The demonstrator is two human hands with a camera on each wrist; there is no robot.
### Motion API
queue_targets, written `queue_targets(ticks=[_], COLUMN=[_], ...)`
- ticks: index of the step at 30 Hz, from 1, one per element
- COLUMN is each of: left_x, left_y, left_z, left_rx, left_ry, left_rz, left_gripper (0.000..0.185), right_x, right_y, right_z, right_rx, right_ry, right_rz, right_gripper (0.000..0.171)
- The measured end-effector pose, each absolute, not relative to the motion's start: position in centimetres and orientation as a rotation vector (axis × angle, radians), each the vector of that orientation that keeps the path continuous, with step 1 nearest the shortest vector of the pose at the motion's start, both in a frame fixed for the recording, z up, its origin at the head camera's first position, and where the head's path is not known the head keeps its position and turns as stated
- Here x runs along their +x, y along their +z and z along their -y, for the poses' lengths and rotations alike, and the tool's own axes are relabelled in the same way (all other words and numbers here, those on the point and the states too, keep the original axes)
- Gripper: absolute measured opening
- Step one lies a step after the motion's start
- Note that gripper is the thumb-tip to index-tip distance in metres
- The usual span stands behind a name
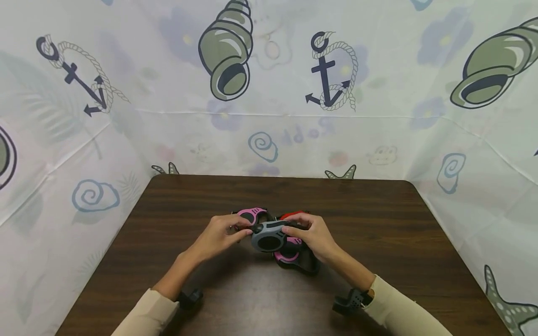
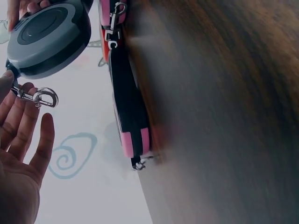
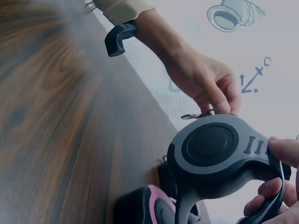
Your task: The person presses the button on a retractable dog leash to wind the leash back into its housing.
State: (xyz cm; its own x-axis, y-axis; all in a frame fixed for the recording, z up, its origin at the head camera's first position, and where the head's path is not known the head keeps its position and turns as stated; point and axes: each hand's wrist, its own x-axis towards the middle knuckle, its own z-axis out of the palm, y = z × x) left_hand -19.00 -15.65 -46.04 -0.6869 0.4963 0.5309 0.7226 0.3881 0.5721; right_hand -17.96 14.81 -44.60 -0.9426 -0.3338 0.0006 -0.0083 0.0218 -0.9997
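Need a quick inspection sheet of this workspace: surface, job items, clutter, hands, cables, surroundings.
Surface: dark wood-grain table, bare around the hands.
Job's things: grey retractable leash held above the table; its metal clip sticks out at the left hand's fingertips.
Clutter: pink-and-black leashes and a red one lie under and behind the hands.
Grippers: right hand grips the grey leash's handle; left hand pinches the clip.
Cables: nothing seen; no leash cord visibly pulled out.
Surroundings: nautical-print sheet with shells and anchors walls in the table.
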Motion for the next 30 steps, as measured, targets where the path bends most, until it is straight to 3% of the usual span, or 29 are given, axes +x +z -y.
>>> queue_targets(ticks=[16,30], left_x=[-18.1,-17.2], left_y=[-46.1,-46.9], left_z=[20.2,24.4], left_rx=[-0.941,-0.714], left_ry=[-1.509,-1.466], left_rz=[2.45,2.783], left_gripper=[0.023,0.027], right_x=[-17.7,-17.4], right_y=[-43.9,-46.5], right_z=[-10.9,-6.2], right_rx=[-0.293,-0.21], right_ry=[-1.975,-1.982], right_rz=[-1.99,-1.93], right_gripper=[0.036,0.033])
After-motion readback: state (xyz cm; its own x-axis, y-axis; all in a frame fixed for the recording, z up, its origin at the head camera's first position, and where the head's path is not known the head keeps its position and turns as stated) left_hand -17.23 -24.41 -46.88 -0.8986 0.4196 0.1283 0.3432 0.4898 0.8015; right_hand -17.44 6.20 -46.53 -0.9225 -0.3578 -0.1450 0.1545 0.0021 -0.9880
